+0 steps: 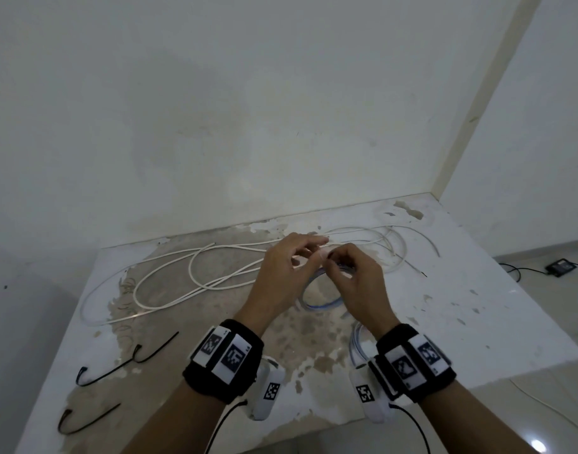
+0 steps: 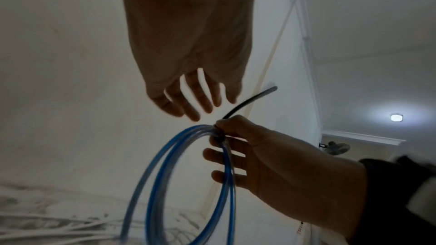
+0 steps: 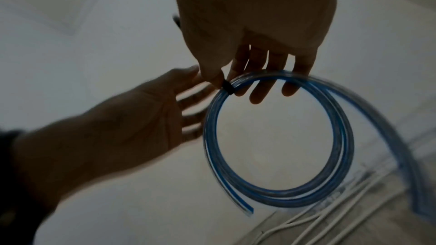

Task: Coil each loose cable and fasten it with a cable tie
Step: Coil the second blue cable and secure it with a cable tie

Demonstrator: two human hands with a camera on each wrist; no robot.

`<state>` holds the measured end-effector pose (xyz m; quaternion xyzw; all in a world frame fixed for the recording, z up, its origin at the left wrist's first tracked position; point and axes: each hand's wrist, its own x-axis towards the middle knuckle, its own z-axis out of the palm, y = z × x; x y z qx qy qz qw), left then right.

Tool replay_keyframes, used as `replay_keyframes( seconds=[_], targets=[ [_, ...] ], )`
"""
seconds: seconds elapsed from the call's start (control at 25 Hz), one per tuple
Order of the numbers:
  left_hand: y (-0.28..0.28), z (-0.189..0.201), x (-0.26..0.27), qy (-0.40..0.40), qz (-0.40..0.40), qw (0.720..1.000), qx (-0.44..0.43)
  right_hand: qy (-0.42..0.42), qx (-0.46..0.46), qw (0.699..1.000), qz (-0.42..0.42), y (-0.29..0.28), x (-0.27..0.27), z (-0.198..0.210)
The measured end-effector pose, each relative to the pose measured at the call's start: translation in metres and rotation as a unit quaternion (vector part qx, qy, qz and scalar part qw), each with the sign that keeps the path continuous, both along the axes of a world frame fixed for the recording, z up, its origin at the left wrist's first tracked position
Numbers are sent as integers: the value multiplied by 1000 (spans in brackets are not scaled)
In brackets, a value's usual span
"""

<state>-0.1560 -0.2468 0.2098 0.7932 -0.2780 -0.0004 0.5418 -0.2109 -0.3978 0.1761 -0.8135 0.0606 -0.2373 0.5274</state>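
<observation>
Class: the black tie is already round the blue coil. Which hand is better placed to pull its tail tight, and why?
Probably the left hand: its fingers are open and free, right beside the black plastic cable tie and its upright tail. The right hand is occupied, pinching the blue coiled cable at the tie.

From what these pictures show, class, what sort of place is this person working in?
Probably a bare room indoors, perhaps unfinished. A stained white slab table stands in a corner of plain white walls, loose white cables lie on it, and a round ceiling light is lit.
</observation>
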Motion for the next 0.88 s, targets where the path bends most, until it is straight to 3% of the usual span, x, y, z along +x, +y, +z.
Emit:
replay_keyframes(
  seconds=[0.12,0.2,0.32,0.4,0.48,0.6,0.64,0.72,0.8,0.88],
  targets=[
    [3,-31,-14,95,-74,985,124,43,112,992,-23,-17,-6,-6],
    [7,-47,-21,156,-82,978,107,83,152,984,31,-23,-14,-7],
    [14,-60,-18,284,-30,957,54,203,201,947,143,-33,-30,-14],
    [17,-65,-13,267,-17,956,119,268,214,922,181,-45,-43,-26],
    [17,-71,-13,181,-57,957,221,289,281,894,195,-57,-54,-32],
    [6,-70,-15,142,-125,922,337,302,358,863,190,-70,-61,-30],
    [0,-69,-16,149,-140,910,360,317,358,858,189,-72,-61,-30],
    [-12,-66,-18,169,-170,895,376,361,265,869,209,-69,-58,-34],
    [-21,-68,-19,170,-178,900,360,389,143,874,254,-59,-56,-42],
    [-25,-74,-20,179,-142,917,327,386,110,879,258,-53,-54,-54]
  ],
)
